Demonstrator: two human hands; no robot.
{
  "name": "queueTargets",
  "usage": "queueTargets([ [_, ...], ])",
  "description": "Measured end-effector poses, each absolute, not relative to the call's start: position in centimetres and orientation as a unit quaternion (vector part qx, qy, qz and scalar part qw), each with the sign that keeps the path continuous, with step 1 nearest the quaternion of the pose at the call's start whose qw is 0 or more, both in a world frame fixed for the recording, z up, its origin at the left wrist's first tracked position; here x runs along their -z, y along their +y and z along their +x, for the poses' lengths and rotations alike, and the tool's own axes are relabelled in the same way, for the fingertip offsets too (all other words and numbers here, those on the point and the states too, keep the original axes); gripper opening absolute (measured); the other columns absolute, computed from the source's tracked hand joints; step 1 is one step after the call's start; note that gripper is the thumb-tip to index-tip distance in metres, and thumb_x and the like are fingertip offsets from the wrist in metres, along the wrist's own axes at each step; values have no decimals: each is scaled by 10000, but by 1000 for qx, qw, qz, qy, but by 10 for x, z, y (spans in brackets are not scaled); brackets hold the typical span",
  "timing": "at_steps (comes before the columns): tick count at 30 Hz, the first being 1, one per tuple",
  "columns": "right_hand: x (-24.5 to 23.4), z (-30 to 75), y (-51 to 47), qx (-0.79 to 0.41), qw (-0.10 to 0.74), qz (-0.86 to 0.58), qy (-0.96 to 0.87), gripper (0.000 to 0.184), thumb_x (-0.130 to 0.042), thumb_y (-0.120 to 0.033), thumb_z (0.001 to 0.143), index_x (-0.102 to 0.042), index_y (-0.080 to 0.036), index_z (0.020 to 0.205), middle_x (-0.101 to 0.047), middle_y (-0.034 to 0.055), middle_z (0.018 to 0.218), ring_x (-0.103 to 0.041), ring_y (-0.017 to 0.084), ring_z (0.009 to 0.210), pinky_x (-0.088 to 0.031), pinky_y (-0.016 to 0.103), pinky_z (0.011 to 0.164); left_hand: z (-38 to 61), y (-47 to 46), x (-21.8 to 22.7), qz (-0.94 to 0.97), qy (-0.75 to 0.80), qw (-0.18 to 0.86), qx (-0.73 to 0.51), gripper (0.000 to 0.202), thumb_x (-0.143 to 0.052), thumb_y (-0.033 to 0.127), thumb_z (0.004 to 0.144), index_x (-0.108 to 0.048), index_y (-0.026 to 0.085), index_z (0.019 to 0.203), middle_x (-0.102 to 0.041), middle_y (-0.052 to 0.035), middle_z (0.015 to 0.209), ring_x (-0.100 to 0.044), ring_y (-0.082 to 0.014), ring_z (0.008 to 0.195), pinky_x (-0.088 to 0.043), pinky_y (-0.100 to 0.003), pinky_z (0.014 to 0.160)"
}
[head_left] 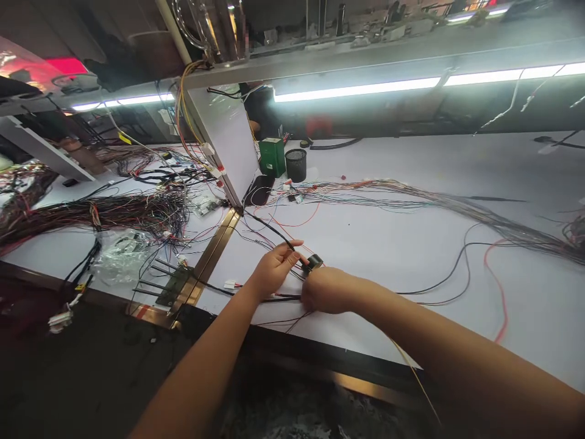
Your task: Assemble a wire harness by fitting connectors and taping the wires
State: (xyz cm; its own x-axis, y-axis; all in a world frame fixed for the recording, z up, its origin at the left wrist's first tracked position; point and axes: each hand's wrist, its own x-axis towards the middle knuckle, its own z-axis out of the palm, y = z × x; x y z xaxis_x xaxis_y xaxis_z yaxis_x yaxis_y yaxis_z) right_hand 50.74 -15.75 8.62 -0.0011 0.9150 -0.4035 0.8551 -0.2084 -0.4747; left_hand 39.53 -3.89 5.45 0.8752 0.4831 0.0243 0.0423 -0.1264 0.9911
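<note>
My left hand [273, 268] pinches a black wrapped cable [269, 225] between thumb and fingers, above the front part of the white table. The cable runs up and left from my fingers towards the foot of the divider panel. Close against it, my right hand [326, 289] is curled shut, knuckles up and slightly blurred. A roll of black tape [315, 262] shows at the fingers of this hand, which mostly hide how it is gripped. Thin loose wires and another black cable [286, 298] pass beneath both hands. Left of them lies a white connector [231, 285].
A long wire bundle [439, 198] stretches across the table's right side. A green box [272, 157], a black mesh cup [296, 166] and a phone [259, 190] stand or lie beside the divider panel [223, 134]. A pronged fixture [176, 285] sits at the left front edge.
</note>
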Motion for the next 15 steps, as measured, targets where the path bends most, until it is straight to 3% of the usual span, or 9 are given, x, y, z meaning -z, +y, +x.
queueTargets([
  [5,-84,488,-175,-245,-12,-733,-635,225,-573,9,675,-696,-179,687,-614,72,590,-599,224,558,-384,278,493,370,-52,-57,762,193,596,-164,313,-541,371,874,-628,242,1146,-725,-45,905,-558,-153,681,-434,-271,692],
  [10,-76,478,-181,-191,-21,-745,-638,254,-508,22,751,-687,-136,837,-661,126,787,-624,267,689,-435,310,535,347,-68,-45,722,229,626,-185,272,-579,353,855,-658,239,1090,-720,-65,976,-612,-182,783,-467,-297,771],
  [15,-55,469,-195,-99,34,-742,-662,278,-499,-2,825,-661,-144,999,-637,123,955,-577,266,840,-491,321,647,336,-74,-34,705,241,640,-188,312,-618,308,841,-635,227,1142,-708,-73,1037,-640,-195,918,-464,-308,873],
])
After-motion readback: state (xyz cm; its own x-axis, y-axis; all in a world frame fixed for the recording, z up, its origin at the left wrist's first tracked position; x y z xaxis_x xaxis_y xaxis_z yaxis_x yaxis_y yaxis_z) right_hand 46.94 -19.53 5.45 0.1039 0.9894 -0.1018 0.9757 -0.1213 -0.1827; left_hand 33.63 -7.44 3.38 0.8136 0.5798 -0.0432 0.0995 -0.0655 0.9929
